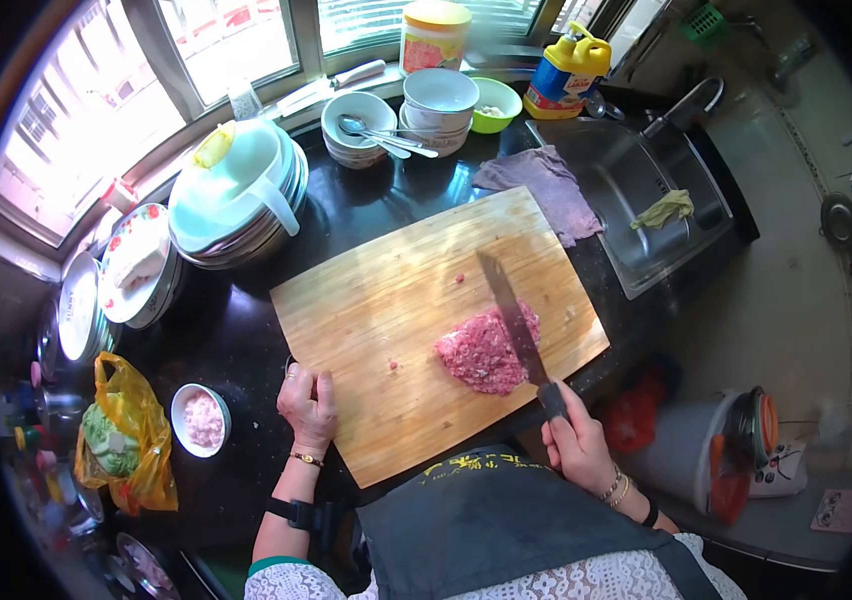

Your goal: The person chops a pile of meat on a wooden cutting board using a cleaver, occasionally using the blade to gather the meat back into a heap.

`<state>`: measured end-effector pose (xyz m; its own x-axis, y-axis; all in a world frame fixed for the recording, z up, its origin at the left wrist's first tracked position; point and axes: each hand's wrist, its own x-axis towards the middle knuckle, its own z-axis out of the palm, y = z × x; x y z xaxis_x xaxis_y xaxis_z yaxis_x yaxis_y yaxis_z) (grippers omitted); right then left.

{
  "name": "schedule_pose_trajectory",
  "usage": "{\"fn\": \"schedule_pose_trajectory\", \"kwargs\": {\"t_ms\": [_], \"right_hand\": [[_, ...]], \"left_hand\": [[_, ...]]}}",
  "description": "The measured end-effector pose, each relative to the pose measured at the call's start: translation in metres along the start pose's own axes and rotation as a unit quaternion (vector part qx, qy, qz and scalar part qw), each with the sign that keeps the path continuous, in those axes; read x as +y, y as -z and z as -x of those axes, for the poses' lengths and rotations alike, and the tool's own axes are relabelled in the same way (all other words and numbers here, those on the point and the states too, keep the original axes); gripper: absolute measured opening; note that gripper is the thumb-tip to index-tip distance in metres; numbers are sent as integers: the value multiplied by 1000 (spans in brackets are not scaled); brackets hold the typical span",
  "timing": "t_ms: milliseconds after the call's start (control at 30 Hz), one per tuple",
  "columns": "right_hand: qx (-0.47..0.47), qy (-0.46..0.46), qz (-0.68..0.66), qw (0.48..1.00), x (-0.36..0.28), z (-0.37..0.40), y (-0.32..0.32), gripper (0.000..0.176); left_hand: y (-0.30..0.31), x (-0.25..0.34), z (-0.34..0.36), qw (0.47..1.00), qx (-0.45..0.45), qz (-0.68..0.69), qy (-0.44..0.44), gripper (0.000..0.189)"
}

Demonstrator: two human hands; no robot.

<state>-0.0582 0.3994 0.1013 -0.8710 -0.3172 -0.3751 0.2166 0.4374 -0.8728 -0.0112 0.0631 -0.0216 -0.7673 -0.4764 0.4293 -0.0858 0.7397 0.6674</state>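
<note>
A flattened mound of minced meat point(481, 352) lies on the wooden cutting board point(366, 300), with a few small bits apart from it. My right hand point(578, 440) is wrapped round the dark handle of a cleaver point(512, 315), whose blade lies across the right part of the meat. At the board's left edge is my left hand point(307, 405), its fingers curled beside the wood; whether they grip the edge is hard to make out. A small bowl of pale minced food point(203, 420) stands to the left of this hand.
A yellow bag with a cabbage point(111, 440) sits at the left. Stacked plates and a pale blue basin point(226, 190) stand behind, near bowls with spoons point(358, 125). A purple cloth point(543, 185) lies beside the sink point(636, 180). A knife point(331, 85) rests by the window.
</note>
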Motion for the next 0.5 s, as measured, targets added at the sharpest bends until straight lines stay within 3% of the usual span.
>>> {"fn": "schedule_pose_trajectory", "kwargs": {"t_ms": [67, 233, 367, 467, 500], "right_hand": [[20, 122, 31, 992, -2, 9, 1, 46], [-18, -29, 36, 999, 20, -12, -7, 49], [-2, 86, 19, 996, -6, 7, -3, 48], [-19, -19, 26, 999, 29, -17, -17, 49], [-24, -12, 41, 999, 30, -19, -14, 49]], "left_hand": [[-3, 1, -1, 1000, 4, 5, -2, 25], [-3, -6, 2, 1000, -6, -6, -1, 25], [-2, 0, 1, 1000, -1, 5, 7, 26], [-4, -1, 1, 1000, 1, 8, -2, 27], [-4, -3, 2, 1000, -2, 4, -4, 27]]}}
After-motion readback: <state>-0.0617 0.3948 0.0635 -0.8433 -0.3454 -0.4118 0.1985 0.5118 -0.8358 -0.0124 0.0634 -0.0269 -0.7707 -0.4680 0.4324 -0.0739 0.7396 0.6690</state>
